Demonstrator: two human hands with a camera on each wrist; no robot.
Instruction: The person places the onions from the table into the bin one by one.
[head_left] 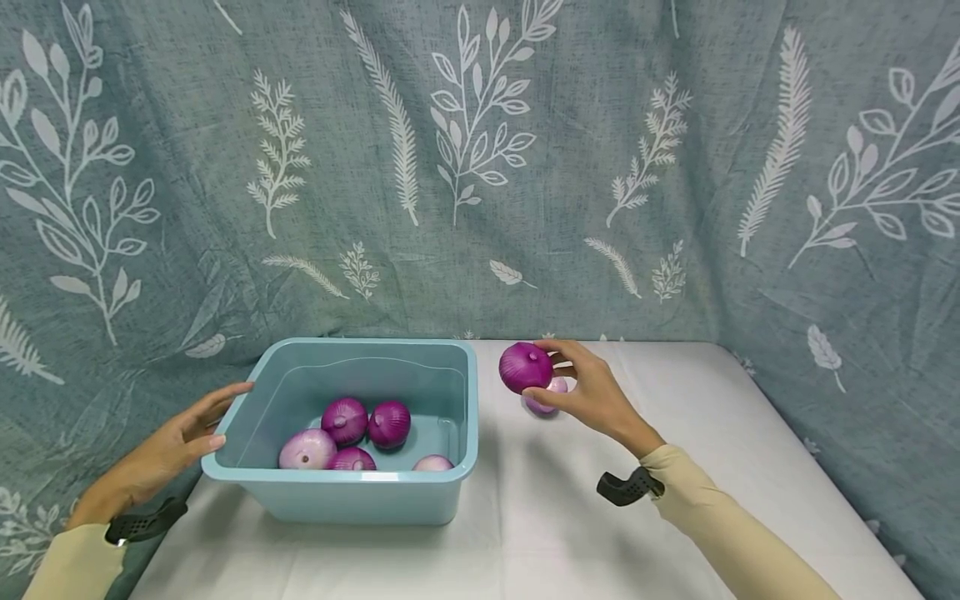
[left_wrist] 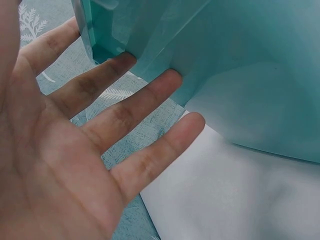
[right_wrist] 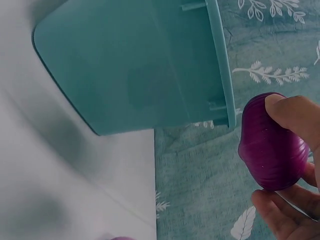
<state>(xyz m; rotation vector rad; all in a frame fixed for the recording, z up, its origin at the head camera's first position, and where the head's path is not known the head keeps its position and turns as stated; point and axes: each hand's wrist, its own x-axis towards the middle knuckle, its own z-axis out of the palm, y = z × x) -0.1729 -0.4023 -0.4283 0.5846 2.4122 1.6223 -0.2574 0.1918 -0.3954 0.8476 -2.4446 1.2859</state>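
Note:
In the head view my right hand (head_left: pixel 596 396) holds a dark purple onion (head_left: pixel 523 367) between thumb and fingers, raised above the table to the right of the bin. The right wrist view shows the same onion (right_wrist: pixel 272 145) gripped at its side. Below and partly behind it, a paler onion (head_left: pixel 543 406) sits on the table. Several onions lie inside the light blue plastic bin (head_left: pixel 360 500), among them a pale one (head_left: pixel 306 451) and a dark one (head_left: pixel 389 425). My left hand (head_left: pixel 176 446) rests against the bin's left rim, its fingers extended along the outer wall in the left wrist view.
A white cloth covers the table (head_left: pixel 517 542). Behind it and at both sides hangs a grey-green curtain (head_left: pixel 555 167) with white leaf prints. Each wrist wears a black strap (head_left: pixel 630 486).

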